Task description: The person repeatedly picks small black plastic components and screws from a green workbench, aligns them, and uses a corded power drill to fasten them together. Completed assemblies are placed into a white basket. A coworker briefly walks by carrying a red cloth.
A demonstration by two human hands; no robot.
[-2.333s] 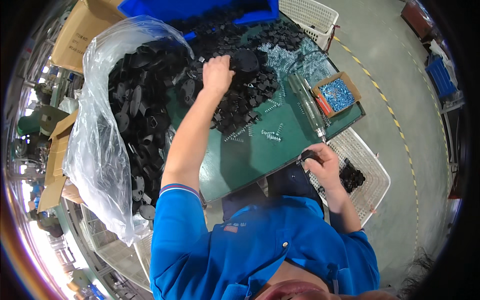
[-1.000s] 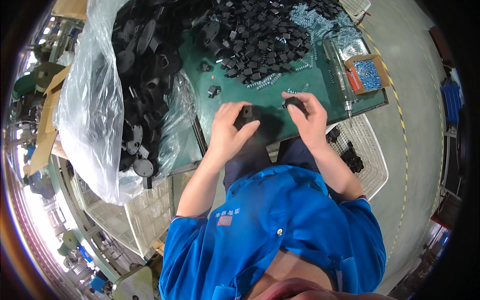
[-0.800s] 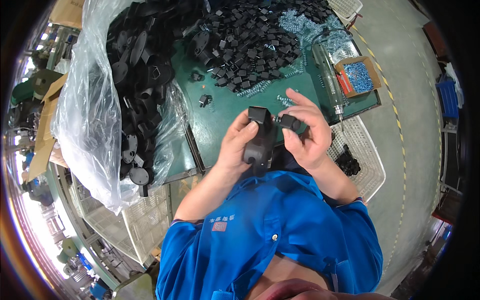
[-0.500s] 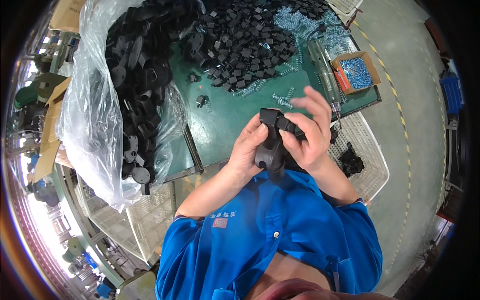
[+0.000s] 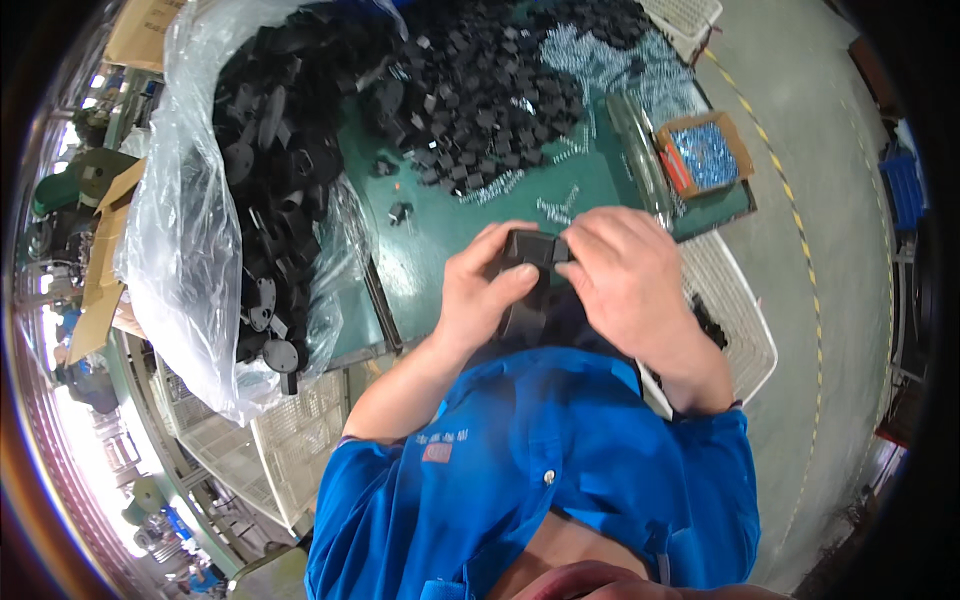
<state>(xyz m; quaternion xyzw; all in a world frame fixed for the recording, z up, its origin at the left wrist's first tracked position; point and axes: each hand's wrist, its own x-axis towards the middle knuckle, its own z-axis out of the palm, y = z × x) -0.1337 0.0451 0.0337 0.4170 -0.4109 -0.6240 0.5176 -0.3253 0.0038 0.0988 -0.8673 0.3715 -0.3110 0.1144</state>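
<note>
Over the near edge of the green workbench, my left hand (image 5: pixel 478 288) is closed round a black moulded plastic part (image 5: pixel 530 245), its thumb laid along the near side. The part's lower end hangs toward my chest and is partly in shadow. From the right, my right hand (image 5: pixel 635 285) pinches a small black block (image 5: pixel 562 251) against the side of the part's upper end. My right fingers cover most of that block, so how far it sits in the part cannot be seen.
A clear plastic bag (image 5: pixel 185 260) of black plastic parts (image 5: pixel 285 150) lies left. Behind are piled small black blocks (image 5: pixel 480 120) and metal springs (image 5: pixel 640 70). A power screwdriver (image 5: pixel 640 150) lies beside a carton of screws (image 5: pixel 705 155). A white basket (image 5: pixel 755 330) stands right, below the bench.
My right fingers, some raised before, have folded in and my right hand has turned over the small block. The black part has tilted and shifted slightly left and down, nearer my body.
</note>
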